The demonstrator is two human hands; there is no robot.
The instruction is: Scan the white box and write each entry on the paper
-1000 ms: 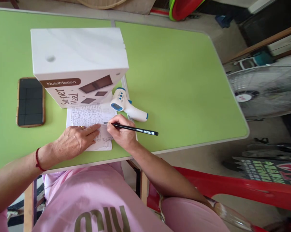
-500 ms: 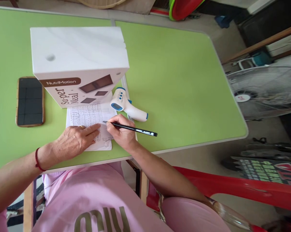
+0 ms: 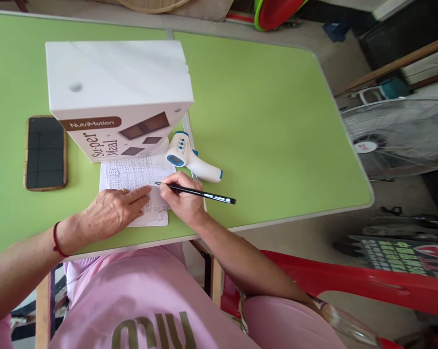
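My right hand (image 3: 183,198) grips a black pen (image 3: 208,195), its tip at the middle of a sheet of paper (image 3: 132,169) covered in handwriting. Flat across the lower part of that sheet lies my left hand (image 3: 113,208), fingers stretched toward the pen tip, a ring on one finger. Just beyond my right hand rests a white and blue infrared thermometer (image 3: 193,157), touching or close to the paper's edge. A large white NutriMotion box (image 3: 120,77) stands at the far side of the paper and hides its top.
A smartphone (image 3: 45,152) in a brown case lies left of the box on the green table (image 3: 270,131). Past the table's right edge is a standing fan (image 3: 393,140). A red chair (image 3: 335,276) is at the lower right, near my right arm.
The pen's rear end has dipped very slightly, with its tip in about the same spot. My left hand and the other things stay put.
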